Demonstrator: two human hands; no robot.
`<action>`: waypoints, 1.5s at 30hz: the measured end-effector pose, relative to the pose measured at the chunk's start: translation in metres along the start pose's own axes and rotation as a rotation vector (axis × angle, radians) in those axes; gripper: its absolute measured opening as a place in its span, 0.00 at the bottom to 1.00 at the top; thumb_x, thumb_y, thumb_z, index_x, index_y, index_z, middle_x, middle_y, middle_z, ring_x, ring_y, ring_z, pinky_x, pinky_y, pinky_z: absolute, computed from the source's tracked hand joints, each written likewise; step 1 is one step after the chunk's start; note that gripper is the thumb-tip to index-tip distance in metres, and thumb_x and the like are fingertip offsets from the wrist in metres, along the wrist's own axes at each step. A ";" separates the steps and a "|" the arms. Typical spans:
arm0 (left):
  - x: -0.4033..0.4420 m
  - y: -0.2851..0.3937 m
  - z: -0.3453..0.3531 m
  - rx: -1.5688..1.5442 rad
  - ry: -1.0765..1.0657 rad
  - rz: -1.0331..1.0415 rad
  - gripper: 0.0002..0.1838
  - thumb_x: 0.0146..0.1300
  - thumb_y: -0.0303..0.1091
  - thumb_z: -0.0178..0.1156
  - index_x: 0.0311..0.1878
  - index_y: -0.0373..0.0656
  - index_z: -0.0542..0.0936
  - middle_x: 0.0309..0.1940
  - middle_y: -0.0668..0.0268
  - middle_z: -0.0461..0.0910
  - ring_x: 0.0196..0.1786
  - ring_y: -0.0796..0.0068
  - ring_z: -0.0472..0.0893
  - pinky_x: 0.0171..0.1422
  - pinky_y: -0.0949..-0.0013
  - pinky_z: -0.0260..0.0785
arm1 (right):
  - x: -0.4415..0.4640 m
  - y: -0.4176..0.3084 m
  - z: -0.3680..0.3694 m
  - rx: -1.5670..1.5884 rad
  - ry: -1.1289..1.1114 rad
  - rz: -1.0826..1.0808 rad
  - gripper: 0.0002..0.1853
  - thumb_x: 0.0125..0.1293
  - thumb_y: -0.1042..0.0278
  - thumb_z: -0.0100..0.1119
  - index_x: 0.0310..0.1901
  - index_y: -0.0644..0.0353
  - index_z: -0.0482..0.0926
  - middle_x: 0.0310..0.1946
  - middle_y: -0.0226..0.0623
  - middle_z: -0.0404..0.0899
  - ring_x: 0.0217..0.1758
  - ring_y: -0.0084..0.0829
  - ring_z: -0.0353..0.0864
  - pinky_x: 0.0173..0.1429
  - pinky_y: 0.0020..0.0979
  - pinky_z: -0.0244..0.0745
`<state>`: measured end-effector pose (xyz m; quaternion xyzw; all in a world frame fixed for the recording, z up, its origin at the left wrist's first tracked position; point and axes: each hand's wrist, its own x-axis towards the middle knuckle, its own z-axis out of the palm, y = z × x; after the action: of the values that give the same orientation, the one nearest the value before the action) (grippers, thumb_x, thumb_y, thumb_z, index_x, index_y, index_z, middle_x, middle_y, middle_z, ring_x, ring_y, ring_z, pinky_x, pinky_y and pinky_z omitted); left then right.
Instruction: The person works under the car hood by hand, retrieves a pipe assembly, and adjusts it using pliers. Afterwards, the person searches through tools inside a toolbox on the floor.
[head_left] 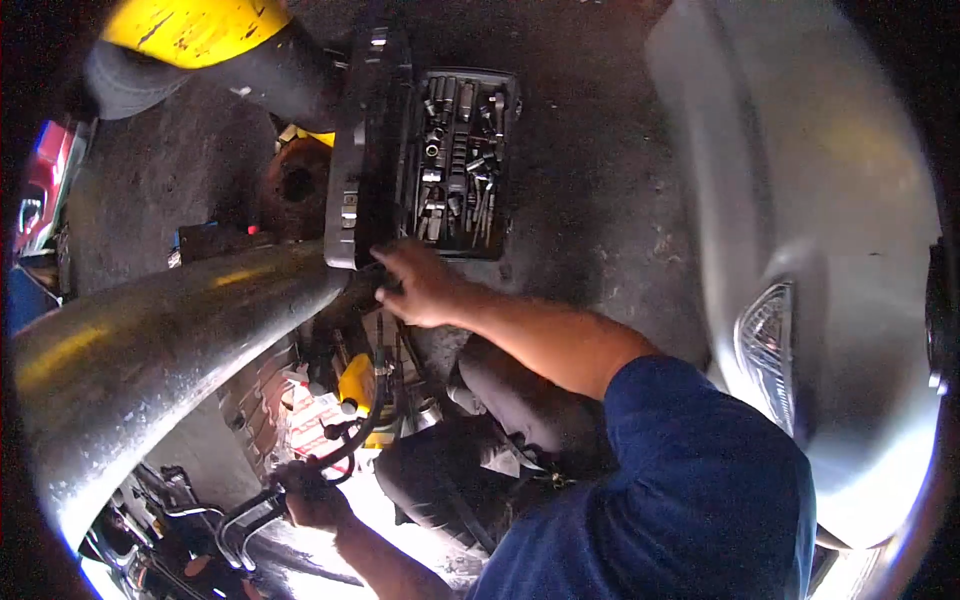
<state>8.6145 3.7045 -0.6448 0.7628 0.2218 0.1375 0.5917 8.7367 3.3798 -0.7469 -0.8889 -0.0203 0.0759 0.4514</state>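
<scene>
My right hand (425, 287) reaches to the lower end of the raised lid (345, 215) of a dark tool case, thumb and fingers apart. The fingertips are at the lid's edge; whether they touch is unclear. In the case's tray (510, 160) lie sockets (433, 150) and other metal tools. My left hand (312, 497), lower down and partly in shadow, is closed around a curved black hose (350, 445). Bent metal rods (235, 530) stick out beside that hand. Near the hose stands a yellow bottle-like object (355, 385).
A silver car's front end (830, 250) with its lamp (767, 340) fills the right side. A thick metal tube (170, 340) runs across the left. A yellow-and-black object (200, 35) stands at the upper left. Several metal tools (140, 530) lie at the lower left.
</scene>
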 end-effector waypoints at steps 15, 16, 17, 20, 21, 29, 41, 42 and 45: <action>0.047 -0.015 0.065 -0.397 -0.160 0.313 0.22 0.61 0.28 0.54 0.59 0.38 0.67 0.45 0.57 0.76 0.45 0.60 0.77 0.55 0.49 0.71 | 0.141 0.210 -0.048 -0.612 -0.132 0.414 0.33 0.60 0.50 0.54 0.58 0.68 0.62 0.56 0.53 0.69 0.60 0.50 0.69 0.62 0.40 0.66; 0.050 -0.010 0.071 -0.385 -0.122 0.278 0.24 0.60 0.27 0.55 0.61 0.37 0.66 0.44 0.57 0.76 0.44 0.61 0.78 0.54 0.51 0.72 | 0.139 0.205 -0.053 -0.634 -0.172 0.398 0.34 0.60 0.49 0.54 0.59 0.69 0.60 0.57 0.55 0.69 0.60 0.51 0.69 0.63 0.40 0.66; 0.051 -0.007 0.076 -0.414 -0.143 0.265 0.25 0.59 0.27 0.55 0.61 0.36 0.65 0.43 0.58 0.76 0.43 0.61 0.78 0.53 0.51 0.72 | 0.133 0.201 -0.055 -0.551 -0.170 0.434 0.34 0.61 0.49 0.53 0.59 0.69 0.60 0.57 0.56 0.68 0.60 0.51 0.69 0.63 0.39 0.66; 0.058 -0.003 0.088 -0.440 -0.169 0.226 0.28 0.56 0.25 0.56 0.62 0.35 0.64 0.40 0.59 0.77 0.42 0.63 0.79 0.53 0.54 0.72 | 0.141 0.225 -0.031 -0.457 0.085 0.521 0.32 0.63 0.47 0.48 0.58 0.69 0.63 0.56 0.58 0.67 0.59 0.50 0.70 0.62 0.40 0.67; 0.061 -0.002 0.090 -0.425 -0.161 0.233 0.27 0.56 0.24 0.56 0.61 0.35 0.65 0.40 0.59 0.77 0.42 0.64 0.79 0.54 0.54 0.72 | 0.144 0.235 -0.031 -0.509 0.064 0.410 0.33 0.63 0.47 0.48 0.58 0.70 0.63 0.57 0.58 0.67 0.59 0.50 0.70 0.62 0.40 0.67; 0.114 -0.018 0.095 -0.273 -0.182 0.370 0.18 0.57 0.20 0.55 0.53 0.35 0.72 0.48 0.54 0.76 0.49 0.60 0.77 0.59 0.55 0.69 | 0.126 0.204 -0.039 -0.379 0.255 0.416 0.32 0.61 0.50 0.50 0.58 0.69 0.64 0.54 0.58 0.70 0.56 0.51 0.72 0.59 0.42 0.69; 0.114 -0.007 0.097 -0.177 -0.223 0.436 0.13 0.57 0.21 0.54 0.47 0.33 0.72 0.45 0.55 0.76 0.49 0.62 0.77 0.58 0.57 0.70 | 0.047 0.208 -0.121 -0.531 0.229 0.410 0.34 0.57 0.47 0.57 0.58 0.65 0.66 0.50 0.55 0.75 0.55 0.52 0.74 0.58 0.45 0.69; 0.111 -0.003 0.099 -0.211 -0.234 0.427 0.11 0.58 0.21 0.53 0.45 0.34 0.72 0.44 0.57 0.76 0.49 0.63 0.76 0.57 0.59 0.69 | 0.037 0.212 -0.124 -0.504 0.264 0.446 0.33 0.57 0.47 0.56 0.58 0.64 0.67 0.50 0.54 0.75 0.55 0.52 0.74 0.58 0.45 0.69; 0.120 -0.013 0.089 -0.019 -0.227 0.533 0.10 0.59 0.20 0.53 0.45 0.35 0.72 0.44 0.57 0.75 0.48 0.65 0.76 0.57 0.60 0.69 | 0.012 0.228 -0.128 -0.391 0.385 0.598 0.33 0.58 0.46 0.56 0.57 0.65 0.67 0.50 0.54 0.75 0.54 0.52 0.74 0.57 0.46 0.69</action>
<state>8.7581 3.6923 -0.6873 0.7992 -0.0553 0.2041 0.5627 8.7610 3.1438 -0.8577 -0.9227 0.3100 0.0310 0.2273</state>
